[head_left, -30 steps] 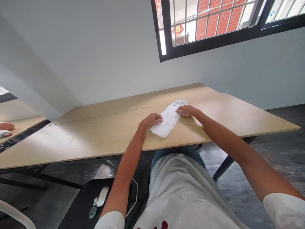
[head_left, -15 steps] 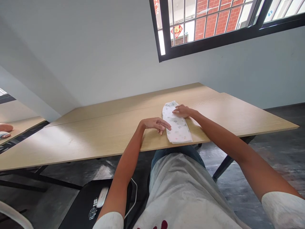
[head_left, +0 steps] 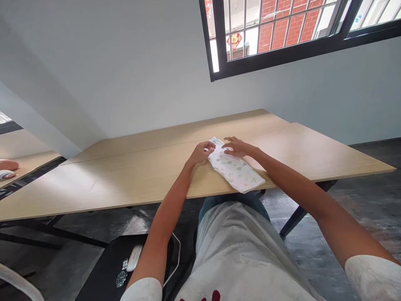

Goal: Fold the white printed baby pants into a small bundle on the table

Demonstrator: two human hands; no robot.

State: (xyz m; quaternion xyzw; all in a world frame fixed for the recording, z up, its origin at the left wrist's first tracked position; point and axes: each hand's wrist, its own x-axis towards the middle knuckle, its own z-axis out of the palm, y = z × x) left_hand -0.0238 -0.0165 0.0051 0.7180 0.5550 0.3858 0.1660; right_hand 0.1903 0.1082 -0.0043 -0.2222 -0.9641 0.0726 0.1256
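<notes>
A white folded cloth [head_left: 236, 168] with small coloured prints lies aslant on the light wooden table [head_left: 150, 171], its lower end at the front edge. My left hand [head_left: 203, 151] is at the cloth's upper left edge, fingers curled, pinching that edge between thumb and fingers. Over the upper right part of the cloth is my right hand [head_left: 236, 147], its fingers apart and slightly bent, the fingertips above the printed surface. Whether those fingertips touch the cloth is too small to tell.
A black chair seat [head_left: 103, 267] below the table's left part holds a wristwatch [head_left: 121, 278] and a white case [head_left: 134, 258]. A barred window [head_left: 275, 29] is in the wall behind. Part of a person's hand [head_left: 8, 174] shows at the far left.
The cloth has turned, its upper end going left and its lower end right. My left hand has moved up to its upper left edge and closed there; my right hand's fingers have spread.
</notes>
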